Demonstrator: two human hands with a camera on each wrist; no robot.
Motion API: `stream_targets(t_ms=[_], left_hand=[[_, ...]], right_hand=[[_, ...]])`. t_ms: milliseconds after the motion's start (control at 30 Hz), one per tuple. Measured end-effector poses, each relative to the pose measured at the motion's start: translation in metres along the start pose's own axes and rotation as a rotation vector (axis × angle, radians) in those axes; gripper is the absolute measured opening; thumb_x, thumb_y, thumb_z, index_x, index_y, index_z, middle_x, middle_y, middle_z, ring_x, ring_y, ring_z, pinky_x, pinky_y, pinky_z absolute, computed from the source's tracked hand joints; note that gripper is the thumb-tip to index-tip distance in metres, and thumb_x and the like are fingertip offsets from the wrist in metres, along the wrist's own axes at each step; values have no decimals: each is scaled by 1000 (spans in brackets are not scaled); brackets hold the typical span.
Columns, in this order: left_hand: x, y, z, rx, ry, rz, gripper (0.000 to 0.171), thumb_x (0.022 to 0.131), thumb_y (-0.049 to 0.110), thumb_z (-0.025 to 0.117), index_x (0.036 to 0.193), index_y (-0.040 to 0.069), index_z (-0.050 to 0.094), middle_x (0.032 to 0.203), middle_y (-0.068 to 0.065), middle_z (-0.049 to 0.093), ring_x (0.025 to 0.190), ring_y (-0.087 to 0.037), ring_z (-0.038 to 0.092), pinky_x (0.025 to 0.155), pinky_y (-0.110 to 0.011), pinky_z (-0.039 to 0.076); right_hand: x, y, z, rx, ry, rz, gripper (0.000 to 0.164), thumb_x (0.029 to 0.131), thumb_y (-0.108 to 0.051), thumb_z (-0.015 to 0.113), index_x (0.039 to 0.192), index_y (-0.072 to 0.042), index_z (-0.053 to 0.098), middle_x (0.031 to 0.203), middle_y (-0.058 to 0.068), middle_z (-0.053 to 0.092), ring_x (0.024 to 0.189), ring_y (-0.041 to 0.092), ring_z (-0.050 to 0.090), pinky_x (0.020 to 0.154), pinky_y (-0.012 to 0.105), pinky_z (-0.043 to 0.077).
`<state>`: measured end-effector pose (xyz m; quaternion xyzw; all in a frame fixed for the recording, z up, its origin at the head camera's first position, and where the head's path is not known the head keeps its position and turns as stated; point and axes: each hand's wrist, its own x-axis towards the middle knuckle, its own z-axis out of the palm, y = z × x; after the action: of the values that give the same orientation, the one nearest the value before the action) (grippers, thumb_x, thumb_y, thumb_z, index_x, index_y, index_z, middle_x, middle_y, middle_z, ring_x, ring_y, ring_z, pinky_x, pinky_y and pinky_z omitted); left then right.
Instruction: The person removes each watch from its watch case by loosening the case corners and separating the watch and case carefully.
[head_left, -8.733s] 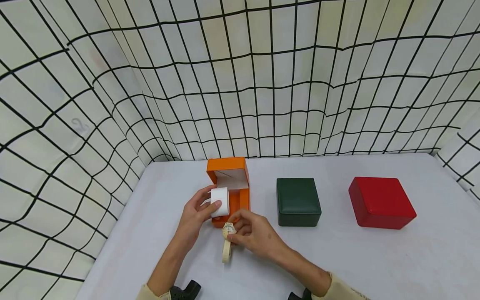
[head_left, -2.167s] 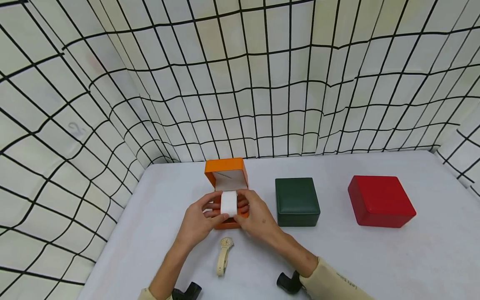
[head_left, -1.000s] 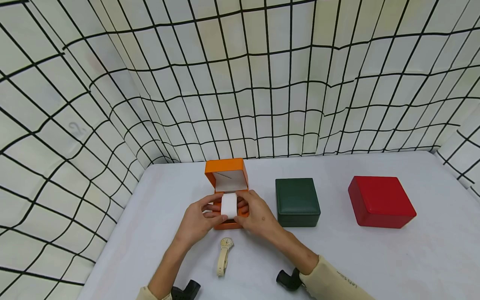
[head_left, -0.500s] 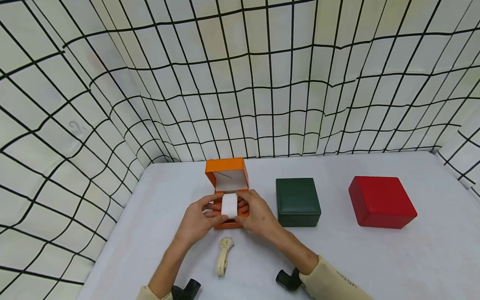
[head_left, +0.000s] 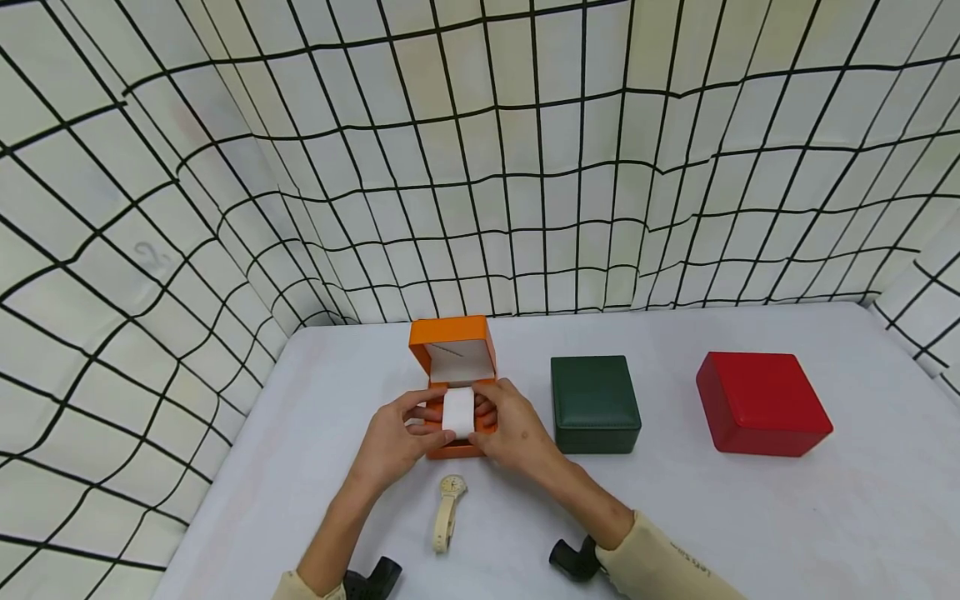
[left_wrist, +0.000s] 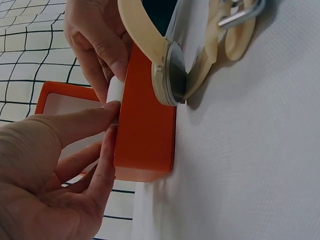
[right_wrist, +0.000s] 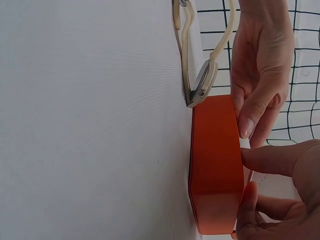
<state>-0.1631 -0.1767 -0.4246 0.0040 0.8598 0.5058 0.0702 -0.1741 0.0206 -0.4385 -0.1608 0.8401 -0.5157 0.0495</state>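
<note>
An orange watch box (head_left: 453,333) stands with its lid up at the back left of the white table. Sitting within its base is a white watch cushion (head_left: 458,412). My left hand (head_left: 393,437) pinches the cushion's left side, thumb at the front edge. From the other side my right hand (head_left: 517,433) holds it, thumb also low at the front. Both wrist views show the thumbs right at the box's front rim, and the cushion mostly hidden behind that wall. A cream wristwatch (head_left: 447,512) lies on the table just in front of the box, dial toward it.
To the right of the orange box sits a closed dark green box (head_left: 596,404). Farther right is a closed red box (head_left: 763,403). A white backdrop with black grid netting (head_left: 525,167) rises behind and left of the white table (head_left: 675,533).
Earlier my right hand held the wristwatch and my left the cushion, off to the left. The watch was then laid down, and both hands took the cushion into the box. Little moves lately.
</note>
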Motion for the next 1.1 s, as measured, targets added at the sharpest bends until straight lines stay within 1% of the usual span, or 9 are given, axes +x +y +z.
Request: stream_targets(t_ms=[67, 167, 333, 733, 933, 1100], left_hand=[[0, 0, 0, 13, 5, 2, 59, 84, 5, 86, 139, 9, 65, 121, -17, 66, 92, -18, 72, 78, -25, 63], [1, 0, 0, 24, 2, 13, 56, 83, 3, 85, 136, 9, 67, 123, -15, 64, 94, -18, 71, 79, -24, 63], [1, 1, 1, 33, 0, 29, 53, 82, -1, 85, 133, 7, 70, 117, -14, 63, 92, -18, 71, 80, -22, 62], [3, 2, 3, 36, 23, 30, 53, 81, -3, 85, 130, 6, 70, 112, -15, 64, 88, -17, 68, 79, -21, 62], [3, 1, 1, 26, 2, 13, 52, 83, -1, 84, 132, 8, 70, 116, -14, 64, 91, -17, 69, 79, -21, 61], [2, 0, 1, 39, 7, 1, 47, 86, 4, 83, 131, 10, 71, 115, -12, 65, 93, -17, 68, 80, -20, 61]], right_hand=[[0, 0, 0, 3, 5, 5, 63, 80, 6, 82, 139, 8, 58, 115, 14, 59, 98, 18, 59, 86, 27, 58], [0, -1, 0, -8, 9, 10, 58, 80, 6, 82, 135, 7, 62, 113, 13, 59, 96, 18, 58, 83, 25, 57], [0, -2, 0, -31, 15, 12, 51, 81, 4, 83, 129, 5, 67, 110, 12, 59, 94, 17, 57, 79, 21, 54], [0, -3, -1, -30, 22, 7, 50, 81, 5, 81, 129, 4, 68, 109, 12, 58, 93, 17, 57, 80, 22, 54], [-1, -2, 0, -33, 21, 4, 47, 82, 5, 81, 128, 4, 69, 108, 12, 58, 93, 17, 57, 80, 21, 53], [-5, -4, -3, -30, 19, 5, 42, 86, 2, 79, 127, 3, 69, 110, 12, 59, 94, 17, 59, 82, 23, 55]])
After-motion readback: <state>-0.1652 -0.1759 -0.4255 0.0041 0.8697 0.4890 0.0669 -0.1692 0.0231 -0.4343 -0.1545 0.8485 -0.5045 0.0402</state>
